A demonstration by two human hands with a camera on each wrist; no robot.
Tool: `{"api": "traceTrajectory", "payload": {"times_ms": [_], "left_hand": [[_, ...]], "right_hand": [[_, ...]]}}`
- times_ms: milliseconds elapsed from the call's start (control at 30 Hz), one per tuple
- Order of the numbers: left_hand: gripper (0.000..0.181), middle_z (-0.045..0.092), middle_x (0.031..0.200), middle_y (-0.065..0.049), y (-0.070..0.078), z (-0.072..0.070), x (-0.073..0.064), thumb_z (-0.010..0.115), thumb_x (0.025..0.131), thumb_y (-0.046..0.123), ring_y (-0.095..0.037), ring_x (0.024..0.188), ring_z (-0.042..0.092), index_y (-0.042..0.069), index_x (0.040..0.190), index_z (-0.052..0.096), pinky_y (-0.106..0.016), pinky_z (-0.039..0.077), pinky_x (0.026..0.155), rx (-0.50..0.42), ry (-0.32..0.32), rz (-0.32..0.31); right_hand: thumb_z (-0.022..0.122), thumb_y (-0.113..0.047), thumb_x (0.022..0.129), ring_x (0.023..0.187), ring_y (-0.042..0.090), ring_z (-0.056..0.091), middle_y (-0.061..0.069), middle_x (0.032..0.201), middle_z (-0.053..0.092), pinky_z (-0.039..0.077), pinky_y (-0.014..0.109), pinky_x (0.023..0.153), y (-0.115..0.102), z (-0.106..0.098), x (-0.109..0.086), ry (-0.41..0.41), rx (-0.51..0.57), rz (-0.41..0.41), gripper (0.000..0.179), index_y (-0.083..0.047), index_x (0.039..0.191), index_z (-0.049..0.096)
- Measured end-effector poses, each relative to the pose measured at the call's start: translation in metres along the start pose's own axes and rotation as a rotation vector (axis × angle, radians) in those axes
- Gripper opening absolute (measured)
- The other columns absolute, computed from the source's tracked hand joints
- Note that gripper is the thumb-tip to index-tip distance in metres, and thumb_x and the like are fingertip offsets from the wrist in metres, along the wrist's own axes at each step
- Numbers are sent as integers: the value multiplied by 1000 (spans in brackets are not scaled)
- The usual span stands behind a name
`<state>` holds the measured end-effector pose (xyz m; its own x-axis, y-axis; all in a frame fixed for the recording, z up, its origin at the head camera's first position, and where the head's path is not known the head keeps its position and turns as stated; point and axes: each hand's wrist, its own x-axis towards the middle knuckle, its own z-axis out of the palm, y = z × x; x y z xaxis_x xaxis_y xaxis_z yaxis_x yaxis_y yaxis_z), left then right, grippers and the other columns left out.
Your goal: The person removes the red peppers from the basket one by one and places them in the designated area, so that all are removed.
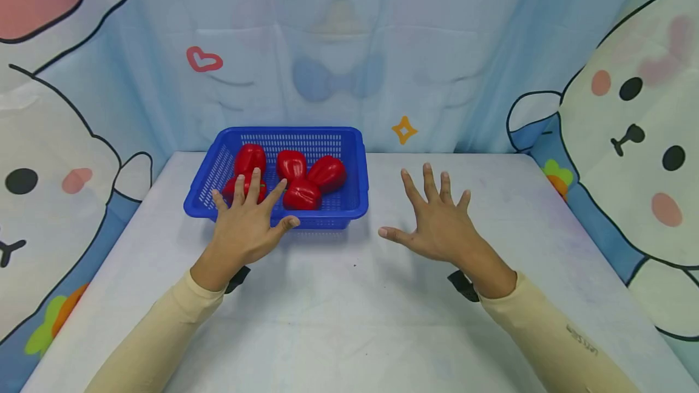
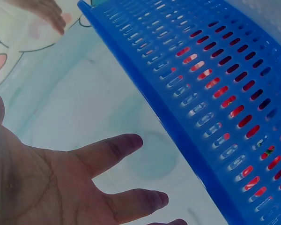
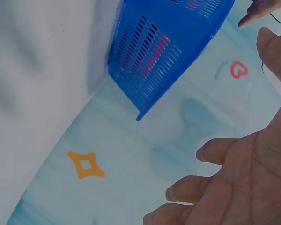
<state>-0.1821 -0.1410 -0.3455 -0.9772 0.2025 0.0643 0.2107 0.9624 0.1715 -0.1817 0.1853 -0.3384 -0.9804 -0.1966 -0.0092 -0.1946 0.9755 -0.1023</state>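
A blue plastic basket point(image 1: 357, 199) with slotted walls stands at the back left of the table, holding several shiny red bell peppers point(image 1: 326, 174). My left hand point(image 1: 246, 229) is spread over the basket's near left side in the head view, fingers straight, palm down, nothing held. It overlaps the front rim and part of a pepper there. In the left wrist view its fingers point(image 2: 117, 146) stand apart from the basket wall point(image 2: 178, 98). To the right of the basket, my right hand point(image 1: 439, 229) is held above the table with its fingers spread and straight, also holding nothing.
The white table point(image 1: 349, 314) reaches back to a light blue curtain point(image 1: 437, 77) printed with cartoon animals, which also hangs at both sides. Dark straps point(image 1: 464, 287) sit at both wrists, below the cream sleeves point(image 1: 557, 332).
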Motion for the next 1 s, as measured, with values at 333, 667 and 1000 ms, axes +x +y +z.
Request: {"api": "traceTrajectory", "payload": {"times_ms": [333,667,1000], "left_hand": [[89,3,162,-27,-49,-25,6,13,90,78,-57,146,-5,22,158,21,-82,-1,104,-138,-10,-116],[61,4,165,-19,-166,-2,32,37,103,49,-52,147,14,32,157,15,-72,19,111,-795,-187,-247],[60,-2,168,-5,-174,36,42,39,104,22,-41,151,13,43,156,16,-57,18,117,-1377,-71,-122]], "right_hand": [[52,-75,82,143,52,27,24,161,21,21,77,105,-13,-5,5,-21,53,-39,107,-20,160,4],[63,-59,86,139,35,45,11,149,50,49,55,100,-54,-2,36,-17,306,-226,92,-25,158,19],[68,-48,86,140,31,41,12,151,45,46,51,104,-103,24,97,-66,482,-273,87,-19,157,26]]}}
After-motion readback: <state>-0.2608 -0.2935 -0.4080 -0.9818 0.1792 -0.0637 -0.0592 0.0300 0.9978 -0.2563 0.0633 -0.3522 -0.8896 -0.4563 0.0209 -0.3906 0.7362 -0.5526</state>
